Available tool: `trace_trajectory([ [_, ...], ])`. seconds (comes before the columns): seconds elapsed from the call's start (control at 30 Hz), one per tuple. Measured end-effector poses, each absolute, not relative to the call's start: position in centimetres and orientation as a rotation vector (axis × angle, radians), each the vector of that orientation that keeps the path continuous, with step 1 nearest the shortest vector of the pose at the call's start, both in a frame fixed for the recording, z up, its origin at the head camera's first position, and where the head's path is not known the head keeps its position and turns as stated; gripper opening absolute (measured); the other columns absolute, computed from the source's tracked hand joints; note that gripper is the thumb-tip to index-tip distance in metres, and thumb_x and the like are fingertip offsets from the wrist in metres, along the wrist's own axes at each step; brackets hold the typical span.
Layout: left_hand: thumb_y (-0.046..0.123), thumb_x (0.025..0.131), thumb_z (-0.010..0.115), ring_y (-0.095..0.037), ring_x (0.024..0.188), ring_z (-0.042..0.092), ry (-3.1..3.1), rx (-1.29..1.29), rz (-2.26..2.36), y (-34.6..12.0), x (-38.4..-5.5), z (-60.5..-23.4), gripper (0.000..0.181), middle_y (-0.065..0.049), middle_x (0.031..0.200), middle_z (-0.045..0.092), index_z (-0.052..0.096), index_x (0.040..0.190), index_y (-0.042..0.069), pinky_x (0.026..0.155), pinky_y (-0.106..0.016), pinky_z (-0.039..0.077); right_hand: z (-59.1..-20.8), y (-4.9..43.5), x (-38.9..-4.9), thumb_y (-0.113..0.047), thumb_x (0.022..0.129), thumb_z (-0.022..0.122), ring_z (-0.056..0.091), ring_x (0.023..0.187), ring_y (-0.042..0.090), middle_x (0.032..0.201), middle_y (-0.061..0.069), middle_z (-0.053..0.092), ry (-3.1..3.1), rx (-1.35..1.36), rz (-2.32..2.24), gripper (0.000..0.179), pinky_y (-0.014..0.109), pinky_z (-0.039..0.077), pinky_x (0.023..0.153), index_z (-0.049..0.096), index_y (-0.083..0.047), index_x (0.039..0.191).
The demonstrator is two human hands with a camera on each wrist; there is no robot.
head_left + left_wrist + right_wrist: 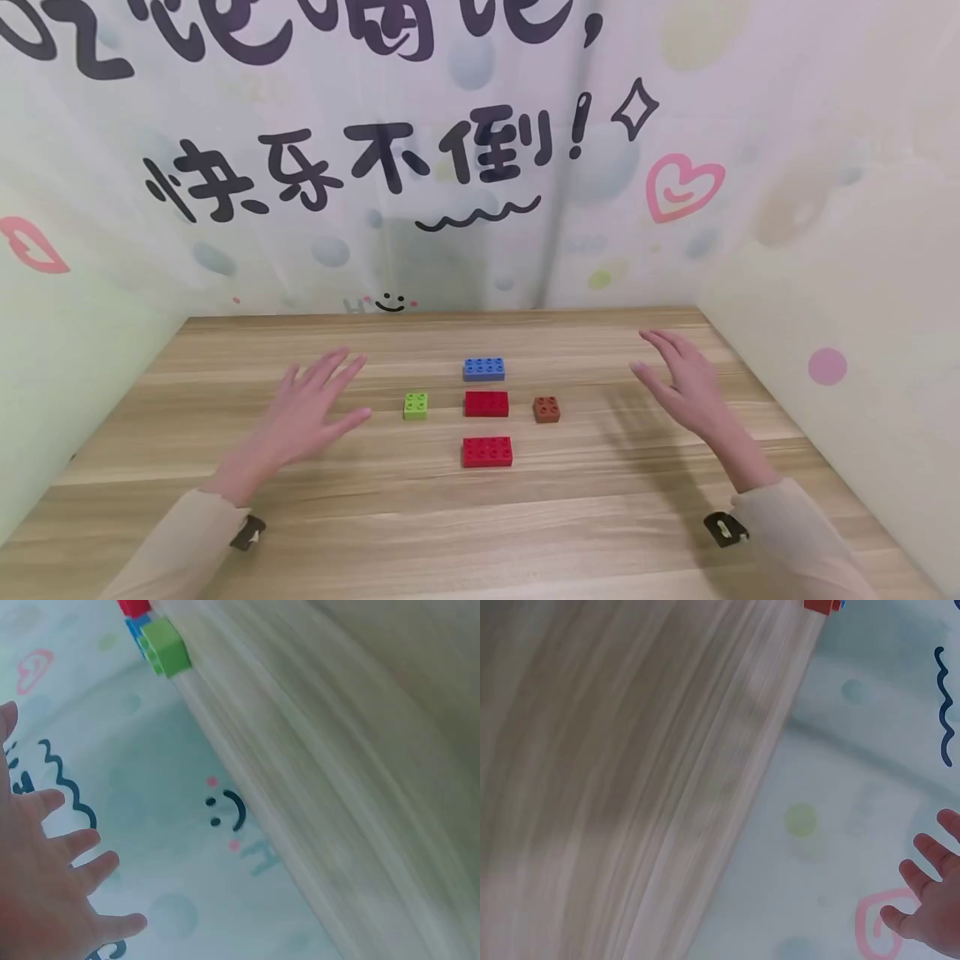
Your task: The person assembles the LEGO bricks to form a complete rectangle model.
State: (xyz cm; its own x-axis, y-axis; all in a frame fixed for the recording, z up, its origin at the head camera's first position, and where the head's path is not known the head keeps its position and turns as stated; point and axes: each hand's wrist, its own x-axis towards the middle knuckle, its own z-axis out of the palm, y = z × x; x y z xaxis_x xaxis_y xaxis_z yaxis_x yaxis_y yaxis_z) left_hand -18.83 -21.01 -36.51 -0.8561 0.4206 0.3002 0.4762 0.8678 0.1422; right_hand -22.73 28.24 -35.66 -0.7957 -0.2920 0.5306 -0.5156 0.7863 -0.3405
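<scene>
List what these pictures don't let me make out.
Head view: upper wall writing, cropped by the top edge.
Left wrist view: part of the blue brick, behind the green brick; which red brick shows, cropped at top.
Right wrist view: most of the brown brick, cropped at top; part of the right hand, past the right edge.

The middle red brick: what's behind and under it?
The red brick has the blue brick behind it, across a gap. It sits on the table; the patch underneath is hidden.
</scene>
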Motion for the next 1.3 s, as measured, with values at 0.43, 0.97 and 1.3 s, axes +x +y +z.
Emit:
trace_trajectory([
  [0.43, 0.047, 0.08, 0.057, -0.031, 0.118, 0.034, -2.709, -0.802, -0.343, -18.5, -18.7, -36.9, 0.062, -0.013, 0.13, 0.04, 0.044, 0.127, 0.009, 0.094, -0.056, 0.019, -36.2, 25.2, -23.3, -0.02, 0.085, 0.059, 0.04, 0.108, 0.034, 0.116, 0.015, 0.049, -2.471, 0.674, 0.873, 0.039, 0.052, 0.031, 0.085, 0.052, -0.002, 0.118],
  [0.97, 0.042, 0.082, 0.057, -0.029, 0.11, 0.043, -2.736, -0.943, -0.314, -15.7, -18.3, -37.9, 0.05, -0.01, 0.118, 0.051, 0.052, 0.12, 0.008, 0.093, -0.049, 0.027, -37.9, 22.4, -23.4, -0.01, 0.08, 0.064, 0.045, 0.103, 0.027, 0.107, 0.009, 0.057, -2.488, 0.802, 0.944, 0.031, 0.045, 0.034, 0.084, 0.058, -0.003, 0.11],
  [1.3, 0.039, 0.082, 0.059, -0.026, 0.106, 0.045, -2.748, -1.034, -0.36, -13.6, -17.9, -38.0, 0.043, -0.005, 0.111, 0.054, 0.057, 0.114, 0.009, 0.09, -0.048, 0.032, -38.5, 20.7, -23.7, -0.014, 0.079, 0.065, 0.047, 0.1, 0.022, 0.105, 0.004, 0.059, -2.573, 0.825, 0.963, 0.028, 0.042, 0.036, 0.084, 0.061, -0.005, 0.106],
])
